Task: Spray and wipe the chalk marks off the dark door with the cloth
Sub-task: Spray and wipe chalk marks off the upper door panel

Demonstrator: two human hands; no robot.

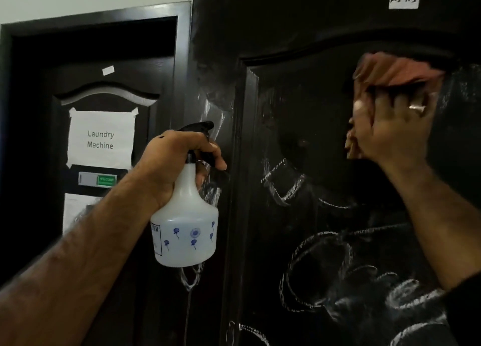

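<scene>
The dark door point(307, 127) fills the right side, with white chalk marks point(325, 262) across its middle and lower panel. My left hand point(177, 161) grips the neck and black trigger of a white spray bottle point(186, 231) with blue prints, held close to the door's left stile. High on the panel, my right hand point(393, 127), a ring on one finger, presses a pinkish-brown cloth point(387, 72) flat against the door. The cloth is motion-blurred. Chalk smears also show beside the bottle.
A second dark door point(39, 90) stands to the left with a taped "Laundry Machine" paper sign point(100, 139) and a small green-and-silver slider plate point(97, 179). A white label point(403, 1) sits near the top of the near door.
</scene>
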